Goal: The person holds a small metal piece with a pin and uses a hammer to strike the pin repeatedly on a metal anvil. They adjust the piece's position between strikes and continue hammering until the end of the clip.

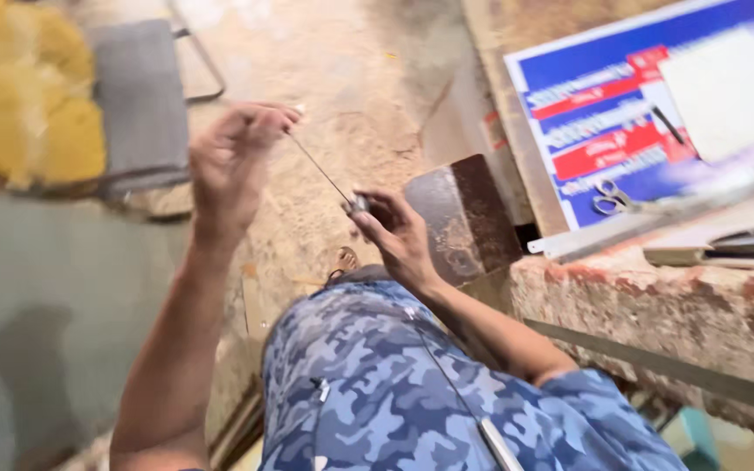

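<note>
Pinching thin wire [320, 172] between hands, small blurred fitting [358, 205] perhaps metal

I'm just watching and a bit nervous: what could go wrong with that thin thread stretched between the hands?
The thin thread is pulled taut between the left hand and the small metal piece pinched in the right hand; it might snap or slip free. A tight strand could also bite into the fingers. The picture is blurred, so quick hands may miss their grip.

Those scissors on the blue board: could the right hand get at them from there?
Probably yes, but not freely: the right hand pinches a small metal piece, and the scissors lie uncovered on the blue board further right.
</note>
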